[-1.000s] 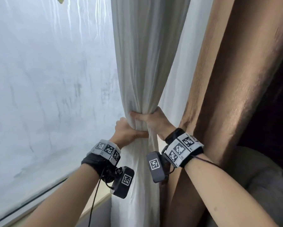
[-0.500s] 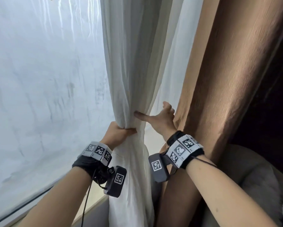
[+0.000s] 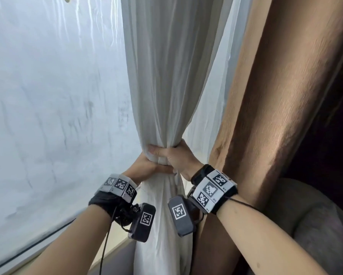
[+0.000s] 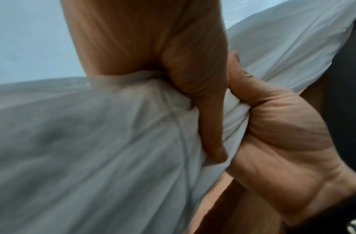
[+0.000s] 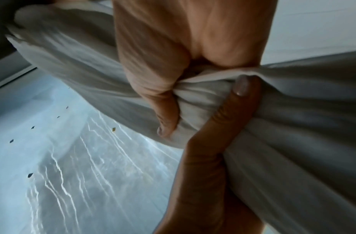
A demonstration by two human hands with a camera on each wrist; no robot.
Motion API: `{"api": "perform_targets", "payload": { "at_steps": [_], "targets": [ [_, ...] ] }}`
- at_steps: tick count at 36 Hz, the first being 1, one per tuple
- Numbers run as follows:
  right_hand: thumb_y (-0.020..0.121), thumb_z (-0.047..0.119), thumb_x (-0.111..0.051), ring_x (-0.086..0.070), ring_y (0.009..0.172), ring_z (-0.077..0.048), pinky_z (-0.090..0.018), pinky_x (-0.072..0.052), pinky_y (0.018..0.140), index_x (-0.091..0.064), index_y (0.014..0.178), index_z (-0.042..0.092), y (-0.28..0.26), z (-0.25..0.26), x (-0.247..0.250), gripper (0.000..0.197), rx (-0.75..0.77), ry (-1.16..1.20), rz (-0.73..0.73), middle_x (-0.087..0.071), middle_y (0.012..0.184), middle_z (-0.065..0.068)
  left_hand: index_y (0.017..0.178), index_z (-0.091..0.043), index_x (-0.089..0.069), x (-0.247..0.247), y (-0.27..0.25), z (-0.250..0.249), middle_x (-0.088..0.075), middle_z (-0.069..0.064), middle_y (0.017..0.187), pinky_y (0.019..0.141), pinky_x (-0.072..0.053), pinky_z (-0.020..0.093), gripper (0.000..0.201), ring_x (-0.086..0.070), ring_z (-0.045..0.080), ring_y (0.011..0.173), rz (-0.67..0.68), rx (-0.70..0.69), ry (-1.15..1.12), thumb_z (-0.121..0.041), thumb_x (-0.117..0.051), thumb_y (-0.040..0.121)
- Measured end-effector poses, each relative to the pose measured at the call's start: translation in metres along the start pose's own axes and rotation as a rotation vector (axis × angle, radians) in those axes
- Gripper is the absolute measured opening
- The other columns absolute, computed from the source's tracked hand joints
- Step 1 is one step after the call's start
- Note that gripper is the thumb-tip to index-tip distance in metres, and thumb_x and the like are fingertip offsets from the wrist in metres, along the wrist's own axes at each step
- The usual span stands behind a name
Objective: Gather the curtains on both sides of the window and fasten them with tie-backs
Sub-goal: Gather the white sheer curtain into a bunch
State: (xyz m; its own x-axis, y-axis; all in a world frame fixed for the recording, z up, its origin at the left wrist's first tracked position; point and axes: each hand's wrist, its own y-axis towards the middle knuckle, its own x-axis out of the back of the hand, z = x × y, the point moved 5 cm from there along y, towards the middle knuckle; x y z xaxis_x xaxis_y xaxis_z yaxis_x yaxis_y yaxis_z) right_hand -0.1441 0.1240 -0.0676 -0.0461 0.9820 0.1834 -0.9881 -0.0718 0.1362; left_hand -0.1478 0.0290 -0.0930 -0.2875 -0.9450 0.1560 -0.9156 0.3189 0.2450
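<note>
— Where the right hand (image 3: 179, 157) hung loose half a second ago, what now?
— It grips the white curtain (image 3: 166, 86) just above the left hand (image 3: 146, 165), both clenched round the bunch, beside the brown curtain (image 3: 275, 96).

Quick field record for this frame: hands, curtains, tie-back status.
left hand: grips the gathered white curtain, fingers curled round the bunch
right hand: grips the same bunch just above the left hand, touching it
white curtain: bunched into a narrow waist at the hands, hanging loose below
brown curtain: to the right of the white one, not held
tie-back: none visible; curtain not yet fastened
window: left of the curtains, frosted and streaked
</note>
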Motion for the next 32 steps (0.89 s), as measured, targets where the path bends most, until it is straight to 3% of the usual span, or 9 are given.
{"api": "perform_targets", "payload": {
  "at_steps": [9,12,16,18,20,22,24,28,32],
  "targets": [
    [0.054,0.041,-0.091,-0.059,0.091,-0.008,-0.019,-0.047,0.079,-0.055,0.111,0.020,-0.009,0.006,0.026,0.071,0.190,-0.111,-0.437,-0.064,0.104,0.008,0.086,-0.019,-0.069,-0.009,0.006,0.011,-0.072,-0.004,0.085,0.064,-0.055,0.014,0.033,-0.068,-0.004,0.073,-0.182,0.036,-0.001,0.006,-0.082,0.068],
    [0.047,0.047,-0.092,-0.049,0.112,-0.015,-0.027,-0.044,0.092,-0.041,0.123,0.020,-0.004,0.006,0.036,0.095,0.217,-0.154,-0.537,-0.047,0.120,0.002,0.096,-0.011,-0.071,0.002,0.007,0.018,-0.074,0.006,0.092,0.077,-0.059,0.032,0.031,-0.071,0.016,0.085,-0.269,0.100,-0.004,-0.003,-0.083,0.069],
    [0.037,0.062,-0.088,-0.004,0.147,-0.024,-0.050,-0.016,0.118,0.012,0.150,0.027,0.015,-0.005,0.047,0.154,-0.044,-0.173,-0.332,-0.003,0.158,-0.008,0.086,-0.010,-0.068,0.005,0.001,0.015,-0.070,0.001,0.075,0.056,-0.053,0.022,0.024,-0.067,0.013,0.070,-0.185,0.160,0.000,0.007,-0.075,0.070],
    [0.031,0.064,-0.088,-0.004,0.148,-0.022,-0.051,-0.012,0.119,0.027,0.146,0.029,0.022,-0.009,0.043,0.166,-0.103,-0.084,-0.199,0.000,0.161,-0.005,0.084,-0.007,-0.068,0.003,-0.002,0.015,-0.068,0.003,0.070,0.055,-0.054,0.024,0.025,-0.066,0.017,0.069,-0.123,0.197,-0.004,0.011,-0.074,0.067],
    [0.038,0.052,-0.093,-0.030,0.141,-0.022,-0.046,-0.025,0.117,0.016,0.151,0.024,0.024,-0.010,0.034,0.159,-0.089,0.054,-0.056,-0.030,0.155,-0.006,0.095,-0.010,-0.068,0.002,-0.003,0.015,-0.070,0.007,0.086,0.066,-0.055,0.030,0.035,-0.067,0.024,0.083,-0.094,0.211,-0.009,0.007,-0.078,0.066],
    [0.060,0.027,-0.090,-0.056,0.122,-0.026,-0.040,-0.044,0.104,-0.034,0.145,0.006,0.023,-0.008,0.025,0.104,-0.021,0.140,0.068,-0.060,0.132,-0.012,0.103,-0.014,-0.068,-0.002,-0.004,0.012,-0.072,0.008,0.098,0.077,-0.057,0.034,0.040,-0.068,0.025,0.093,-0.052,0.190,-0.024,0.002,-0.081,0.068],
    [0.068,0.019,-0.085,-0.065,0.108,-0.032,-0.043,-0.052,0.096,-0.065,0.118,0.001,0.019,-0.006,0.015,0.057,0.000,0.168,0.122,-0.070,0.113,-0.016,0.103,-0.013,-0.070,-0.005,-0.003,0.010,-0.073,0.007,0.102,0.082,-0.057,0.029,0.037,-0.069,0.020,0.096,-0.050,0.133,-0.046,0.000,-0.082,0.070],
    [0.053,0.050,-0.083,-0.069,0.100,-0.017,-0.040,-0.051,0.098,-0.070,0.111,0.013,0.019,-0.013,0.003,0.070,-0.007,0.065,0.001,-0.075,0.102,0.000,0.104,-0.002,-0.069,0.001,0.000,0.004,-0.073,0.012,0.101,0.078,-0.059,0.027,0.047,-0.072,0.019,0.095,-0.186,-0.014,-0.078,0.003,-0.088,0.061],
    [0.065,0.041,-0.081,-0.068,0.102,-0.015,-0.038,-0.050,0.100,-0.069,0.112,0.015,0.013,-0.010,-0.002,0.055,0.012,-0.001,0.045,-0.074,0.103,0.002,0.102,-0.007,-0.065,-0.003,0.001,0.005,-0.070,0.007,0.098,0.071,-0.054,0.015,0.039,-0.070,-0.001,0.086,-0.147,-0.022,-0.127,0.016,-0.074,0.073]
  ]
}}
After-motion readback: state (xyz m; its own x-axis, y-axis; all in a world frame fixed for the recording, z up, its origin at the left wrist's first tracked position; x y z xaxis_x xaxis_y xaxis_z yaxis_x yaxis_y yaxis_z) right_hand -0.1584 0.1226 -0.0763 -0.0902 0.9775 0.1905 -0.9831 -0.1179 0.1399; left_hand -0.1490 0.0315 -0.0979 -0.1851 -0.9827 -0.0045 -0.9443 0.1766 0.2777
